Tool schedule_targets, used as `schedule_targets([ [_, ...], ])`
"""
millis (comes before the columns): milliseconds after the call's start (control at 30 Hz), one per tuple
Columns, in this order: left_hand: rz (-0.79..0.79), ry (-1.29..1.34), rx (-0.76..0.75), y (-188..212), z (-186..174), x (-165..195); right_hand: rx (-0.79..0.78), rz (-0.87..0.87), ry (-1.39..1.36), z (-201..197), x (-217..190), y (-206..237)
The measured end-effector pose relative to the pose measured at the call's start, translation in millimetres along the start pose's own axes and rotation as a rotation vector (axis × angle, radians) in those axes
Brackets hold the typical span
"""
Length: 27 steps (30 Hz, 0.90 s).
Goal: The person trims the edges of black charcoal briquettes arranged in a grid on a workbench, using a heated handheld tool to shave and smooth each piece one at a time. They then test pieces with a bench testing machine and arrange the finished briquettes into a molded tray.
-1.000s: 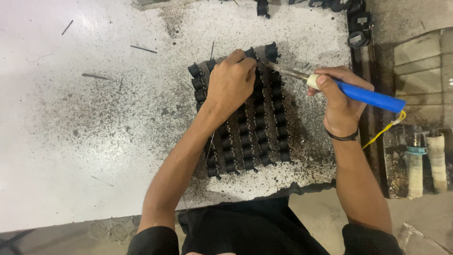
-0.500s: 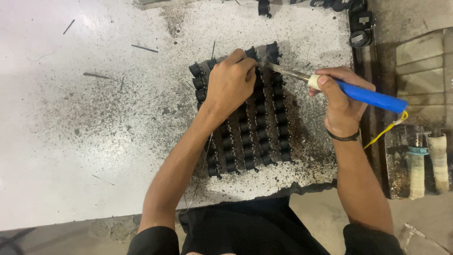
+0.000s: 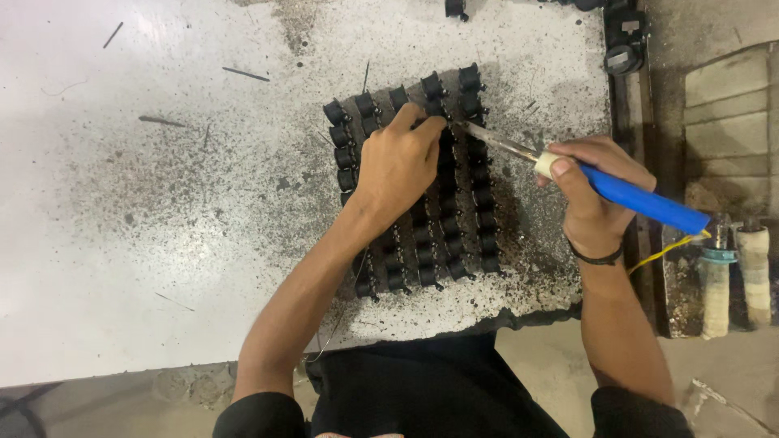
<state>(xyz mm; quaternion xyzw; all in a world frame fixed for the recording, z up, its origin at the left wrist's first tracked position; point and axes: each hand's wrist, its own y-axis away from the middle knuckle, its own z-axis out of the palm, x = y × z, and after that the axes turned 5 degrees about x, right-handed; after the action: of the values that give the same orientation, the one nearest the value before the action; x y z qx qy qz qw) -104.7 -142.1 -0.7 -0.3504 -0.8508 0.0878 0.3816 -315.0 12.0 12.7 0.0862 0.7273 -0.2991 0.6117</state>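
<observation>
Your right hand (image 3: 588, 199) has its grip clamped on the blue-handled soldering iron (image 3: 600, 185), tip down among the rows of small black parts (image 3: 454, 235) mid-tabletop (image 3: 162, 243), while your left hand (image 3: 398, 162) pinches shut on one part in the upper rows. That tip sits just beside your fingertips (image 3: 434, 126) — a slip could burn them or knock a row askew. At the right edge stand two pale, label-less spools (image 3: 734, 276).
</observation>
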Motion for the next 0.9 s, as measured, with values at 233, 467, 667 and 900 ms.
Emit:
schedule_targets([
  [233, -0.013, 0.032, 0.008, 2, 7, -5, -0.014, -0.005, 0.059, 0, 0, -1],
  [467, -0.013, -0.008, -0.092, -7, 8, -4, 0.082, 0.29, -0.297, -2, 11, -9],
  [667, -0.01, -0.039, -0.091, -6, 11, -2, 0.087, 0.268, -0.276, -3, 14, -7],
  [900, -0.02, 0.073, -0.032, -3, 7, -3, 0.093, 0.258, -0.274, -2, 11, -7],
])
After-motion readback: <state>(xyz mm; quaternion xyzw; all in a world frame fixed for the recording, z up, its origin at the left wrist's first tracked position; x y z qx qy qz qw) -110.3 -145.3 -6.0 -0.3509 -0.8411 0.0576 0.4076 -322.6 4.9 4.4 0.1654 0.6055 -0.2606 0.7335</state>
